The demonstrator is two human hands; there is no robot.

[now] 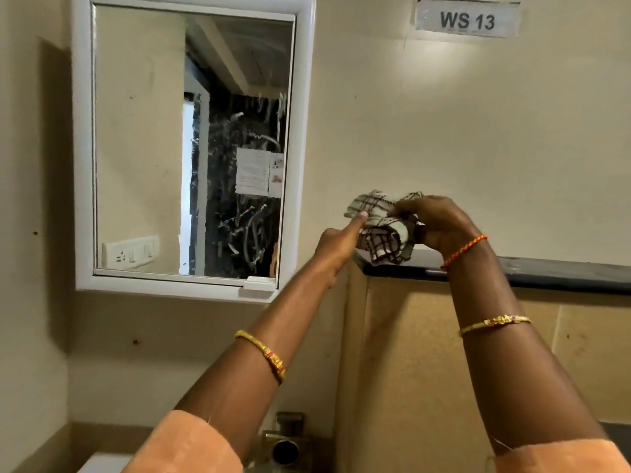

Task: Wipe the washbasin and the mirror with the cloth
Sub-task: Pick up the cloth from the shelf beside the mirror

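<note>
A bunched checked cloth (pixel 382 227), white with dark lines, is held up in front of the wall, just right of the mirror. My right hand (pixel 440 221) grips it from the right and above. My left hand (pixel 341 244) touches its left side with the fingers pressed into the folds. The white-framed mirror (pixel 191 145) hangs on the wall at the left, and its glass shows smeared streaks on the right half. A white corner of the washbasin (pixel 102 464) shows at the bottom left, mostly hidden by my sleeve.
A dark ledge (pixel 546 273) runs along the wall right of the cloth, at hand height. A metal tap (pixel 286 442) sits low in the middle between my forearms. A label reading WS 13 (pixel 467 20) is stuck high on the wall.
</note>
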